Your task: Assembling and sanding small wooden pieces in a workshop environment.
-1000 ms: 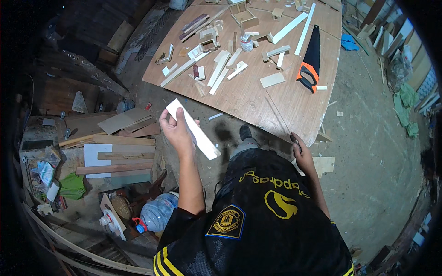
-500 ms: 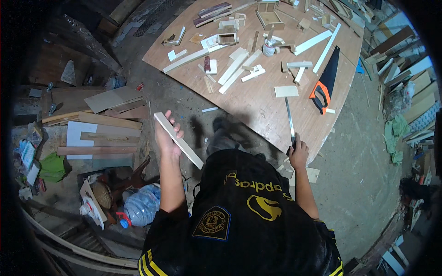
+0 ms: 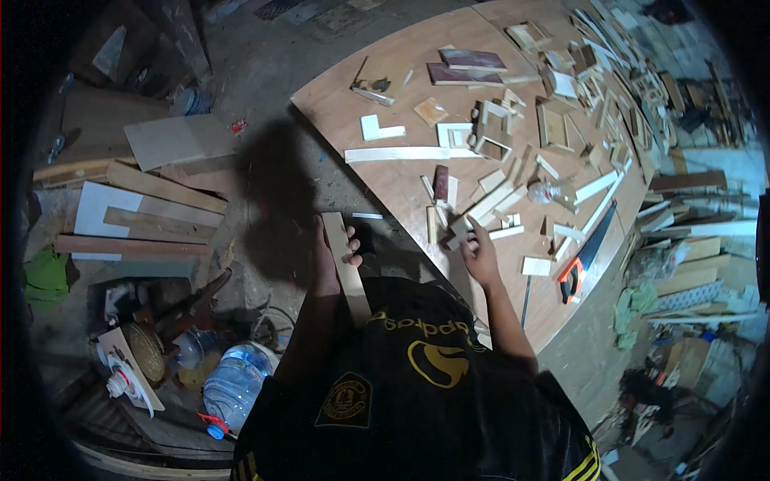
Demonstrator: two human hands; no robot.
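My left hand (image 3: 327, 260) is closed around a pale flat wooden strip (image 3: 346, 268), tilted in front of my chest. The fingers wrap its right edge. My right hand (image 3: 481, 258) reaches over the near edge of the table, fingers stretched out and apart. Its fingertips are at the shaded near end of a long wooden strip (image 3: 491, 204); whether they touch it is hard to see. A long, slim metal tool, like a file (image 3: 526, 301), lies beside my right forearm, its handle out of sight. Farther right rests a handsaw (image 3: 589, 250) with an orange and black handle.
The wooden table (image 3: 329, 96) carries small open wooden boxes (image 3: 555, 127), white strips (image 3: 393, 154), dark red boards (image 3: 473, 59) and a clear jar (image 3: 543, 192). On the left floor are stacked boards (image 3: 160, 188) and a large water bottle (image 3: 233, 389). Scrap wood (image 3: 694, 256) piles up right.
My right hand has let go of the slim metal tool and moved left toward the wooden strips. The strip in my left hand is turned more upright. My view has swung left.
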